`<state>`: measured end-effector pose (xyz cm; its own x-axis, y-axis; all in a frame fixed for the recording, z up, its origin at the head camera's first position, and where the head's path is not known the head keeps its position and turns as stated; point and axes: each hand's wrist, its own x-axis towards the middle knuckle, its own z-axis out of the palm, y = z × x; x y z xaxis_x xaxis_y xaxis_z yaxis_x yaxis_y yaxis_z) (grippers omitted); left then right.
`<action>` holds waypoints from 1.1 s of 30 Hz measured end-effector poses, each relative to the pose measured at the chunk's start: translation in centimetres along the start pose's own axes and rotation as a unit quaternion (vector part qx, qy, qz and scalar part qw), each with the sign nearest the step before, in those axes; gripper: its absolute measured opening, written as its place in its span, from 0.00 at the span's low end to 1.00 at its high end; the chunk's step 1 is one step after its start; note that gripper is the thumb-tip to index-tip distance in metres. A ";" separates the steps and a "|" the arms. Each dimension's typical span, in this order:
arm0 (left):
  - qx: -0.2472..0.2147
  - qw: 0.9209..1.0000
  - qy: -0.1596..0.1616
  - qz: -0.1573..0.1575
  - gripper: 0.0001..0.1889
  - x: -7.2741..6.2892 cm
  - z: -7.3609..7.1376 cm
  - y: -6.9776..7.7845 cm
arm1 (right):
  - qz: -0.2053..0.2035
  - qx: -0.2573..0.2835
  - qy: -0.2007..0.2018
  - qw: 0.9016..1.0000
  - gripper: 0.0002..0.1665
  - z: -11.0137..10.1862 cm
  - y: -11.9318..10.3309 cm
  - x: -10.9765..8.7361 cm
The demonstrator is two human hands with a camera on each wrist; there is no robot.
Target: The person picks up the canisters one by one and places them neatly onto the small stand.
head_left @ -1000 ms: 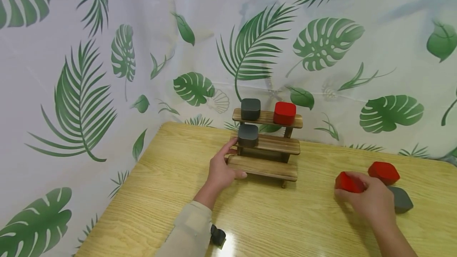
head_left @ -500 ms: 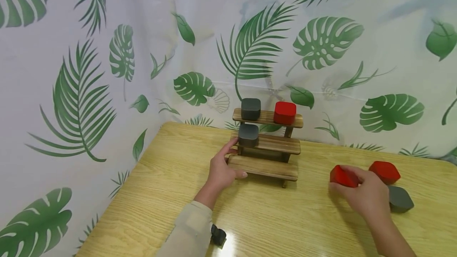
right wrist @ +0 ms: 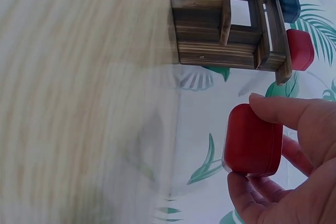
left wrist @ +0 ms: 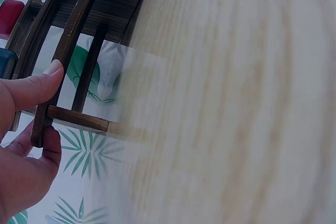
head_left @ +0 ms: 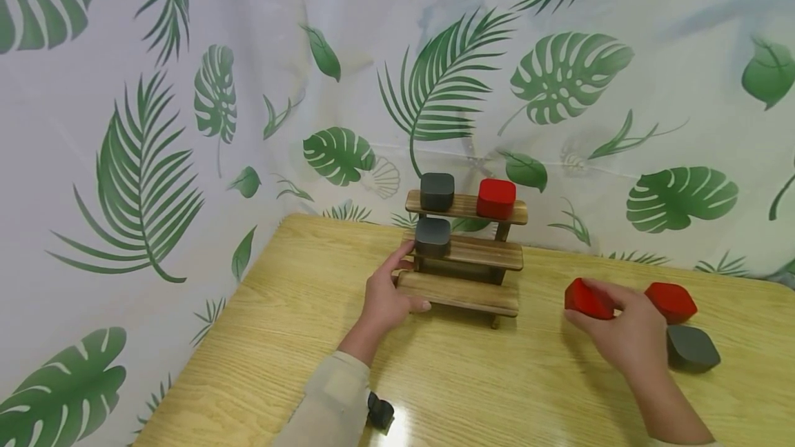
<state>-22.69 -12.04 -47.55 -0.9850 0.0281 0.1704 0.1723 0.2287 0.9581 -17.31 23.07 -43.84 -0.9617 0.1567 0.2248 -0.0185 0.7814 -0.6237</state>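
Note:
A three-step wooden shelf (head_left: pixel 459 291) stands on the table. My left hand (head_left: pixel 386 299) grips its left end, thumb over the lowest step and fingers behind, as the left wrist view shows. On the top step sit a dark grey rounded block (head_left: pixel 437 192) and a red rounded block (head_left: pixel 496 199). Another dark grey block (head_left: pixel 433 236) is at the left of the middle step; the lowest step is bare. Right of the shelf, my right hand (head_left: pixel 627 330) pinches a red rounded block (right wrist: pixel 252 140) between thumb and fingers, close over the table.
Behind my right hand on the table lie another red block (head_left: pixel 672 301) and a dark grey block (head_left: pixel 692 348). A small black object (head_left: pixel 379 412) lies beside my left sleeve (head_left: pixel 329 399). A leaf-patterned cloth (head_left: pixel 559 157) hangs behind the table (head_left: pixel 298 281).
My right hand has moved left and slightly away from me with the red block, leaving more of the dark grey block behind it showing. My left hand and the shelf have stayed put.

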 end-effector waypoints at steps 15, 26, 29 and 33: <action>0.002 1.000 -0.009 -0.011 0.57 0.0 0.0 0.2 | -0.030 0.020 0.026 0.999 0.37 0.3 -2.9 0.5; 0.004 1.000 -0.010 -0.011 0.57 0.1 -0.1 0.4 | -0.050 0.031 0.040 0.997 0.36 1.0 -4.1 0.8; 0.003 1.000 -0.010 -0.015 0.57 0.0 -0.1 0.5 | -0.048 0.040 0.035 0.997 0.36 1.1 -4.5 0.9; 0.002 1.000 -0.009 -0.022 0.57 0.0 -0.1 0.5 | -0.055 0.051 0.036 0.997 0.35 1.3 -5.0 0.8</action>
<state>-22.60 -12.01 -47.04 -0.9915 0.0363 0.1246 0.1297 0.2337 0.9636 -18.38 18.55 -41.52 -0.9306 0.1196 0.3460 -0.1534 0.7307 -0.6652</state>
